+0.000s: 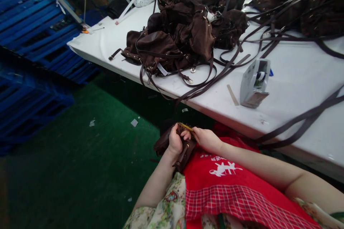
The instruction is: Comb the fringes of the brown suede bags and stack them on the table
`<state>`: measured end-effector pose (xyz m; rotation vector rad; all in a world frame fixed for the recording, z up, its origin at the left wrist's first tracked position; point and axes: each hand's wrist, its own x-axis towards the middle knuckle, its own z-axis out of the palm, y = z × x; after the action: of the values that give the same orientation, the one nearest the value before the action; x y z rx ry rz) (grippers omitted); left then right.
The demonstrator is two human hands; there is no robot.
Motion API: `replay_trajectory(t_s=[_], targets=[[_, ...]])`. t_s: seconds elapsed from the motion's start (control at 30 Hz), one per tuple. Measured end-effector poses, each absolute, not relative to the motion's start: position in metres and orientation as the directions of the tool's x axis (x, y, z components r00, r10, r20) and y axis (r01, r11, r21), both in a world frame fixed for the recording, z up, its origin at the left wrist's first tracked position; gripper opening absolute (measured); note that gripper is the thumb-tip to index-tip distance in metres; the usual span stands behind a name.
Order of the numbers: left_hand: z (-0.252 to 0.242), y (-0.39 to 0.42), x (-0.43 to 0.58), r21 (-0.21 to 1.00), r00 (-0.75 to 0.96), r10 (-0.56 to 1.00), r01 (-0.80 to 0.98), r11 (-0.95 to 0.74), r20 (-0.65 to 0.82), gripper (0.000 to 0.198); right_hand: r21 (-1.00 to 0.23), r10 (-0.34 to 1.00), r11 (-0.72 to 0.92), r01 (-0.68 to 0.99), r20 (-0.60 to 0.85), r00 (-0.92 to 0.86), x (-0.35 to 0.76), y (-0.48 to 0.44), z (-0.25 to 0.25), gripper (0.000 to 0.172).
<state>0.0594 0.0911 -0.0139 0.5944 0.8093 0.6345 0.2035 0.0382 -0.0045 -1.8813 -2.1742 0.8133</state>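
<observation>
A dark brown bag (163, 142) is held low in front of the red apron (215, 171), beside the table's front edge. My left hand (177, 139) has its fingers wrapped on the bag's upper part. From the right, my right hand (205, 139) pinches a thin yellow tool (187, 127) whose far end reaches the bag near my left fingers. What the tool's tip touches is too small to tell. A brown strap with a small metal ring hangs down the bag's near side.
Brown bags (185, 32) with long straps are heaped on the white table (107, 48); more lie at the back right (322, 10). A grey tape dispenser (254, 84) stands near the table's front edge. Blue pallets (29, 32) are stacked left. Paper scraps (134, 122) lie on the green floor.
</observation>
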Motion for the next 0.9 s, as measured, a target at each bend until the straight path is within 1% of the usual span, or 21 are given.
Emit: replay_trajectory(t_s=[0.07,0.13,0.2,0.27,0.33,0.43,0.47,0.53,0.6,0.63,0.67,0.7,0.77,0.83,0.9], targets=[[-0.015,0.089,0.061,0.701,0.543,0.711,-0.281,0.655,-0.447,0.051,-0.437,0.944,0.051,0.898,-0.272,-0.186,0.204,0.039,-0.006,0.026],[-0.015,0.087,0.062,0.737,0.547,0.716,-0.241,0.632,-0.434,0.049,-0.386,0.944,0.022,0.922,-0.296,-0.146,0.207,0.041,-0.009,0.026],[-0.015,0.083,0.063,0.785,0.539,0.728,-0.185,0.592,-0.423,0.047,-0.354,0.944,-0.061,0.933,-0.323,-0.061,0.216,0.047,-0.015,0.027],[-0.015,0.078,0.063,0.826,0.53,0.741,-0.125,0.55,-0.412,0.047,-0.336,0.926,-0.179,0.925,-0.375,0.042,0.229,0.054,-0.022,0.028],[-0.015,0.073,0.062,0.852,0.541,0.739,-0.074,0.518,-0.402,0.048,-0.329,0.898,-0.266,0.906,-0.427,0.108,0.246,0.061,-0.031,0.029],[-0.015,0.068,0.062,0.869,0.585,0.717,-0.04,0.492,-0.379,0.048,-0.332,0.881,-0.294,0.896,-0.457,0.119,0.267,0.062,-0.037,0.031],[-0.016,0.067,0.062,0.87,0.594,0.711,-0.035,0.491,-0.377,0.047,-0.363,0.888,-0.287,0.887,-0.448,0.103,0.27,0.059,-0.035,0.031],[-0.018,0.067,0.063,0.864,0.613,0.688,-0.017,0.503,-0.388,0.046,-0.485,0.927,-0.23,0.844,-0.373,0.039,0.271,0.049,-0.024,0.033],[-0.021,0.067,0.064,0.854,0.632,0.66,0.008,0.52,-0.407,0.045,-0.609,0.974,-0.097,0.787,-0.223,-0.053,0.266,0.038,-0.007,0.035],[-0.022,0.067,0.065,0.851,0.634,0.651,0.02,0.525,-0.417,0.044,-0.632,0.983,-0.008,0.775,-0.148,-0.111,0.262,0.032,0.002,0.035],[-0.022,0.067,0.066,0.849,0.631,0.648,0.035,0.526,-0.428,0.041,-0.615,0.979,0.08,0.784,-0.1,-0.178,0.258,0.028,0.01,0.036],[-0.023,0.067,0.067,0.85,0.618,0.651,0.052,0.525,-0.44,0.038,-0.573,0.966,0.157,0.804,-0.081,-0.247,0.254,0.024,0.016,0.035],[-0.022,0.067,0.069,0.844,0.595,0.653,0.084,0.53,-0.469,0.035,-0.455,0.936,0.252,0.854,-0.112,-0.335,0.248,0.02,0.021,0.034],[-0.02,0.068,0.07,0.845,0.622,0.636,0.08,0.53,-0.457,0.038,-0.34,0.934,0.237,0.91,-0.178,-0.309,0.244,0.02,0.018,0.03],[-0.018,0.069,0.07,0.862,0.683,0.615,0.041,0.505,-0.393,0.041,-0.265,0.944,0.169,0.949,-0.232,-0.233,0.243,0.023,0.011,0.028]])
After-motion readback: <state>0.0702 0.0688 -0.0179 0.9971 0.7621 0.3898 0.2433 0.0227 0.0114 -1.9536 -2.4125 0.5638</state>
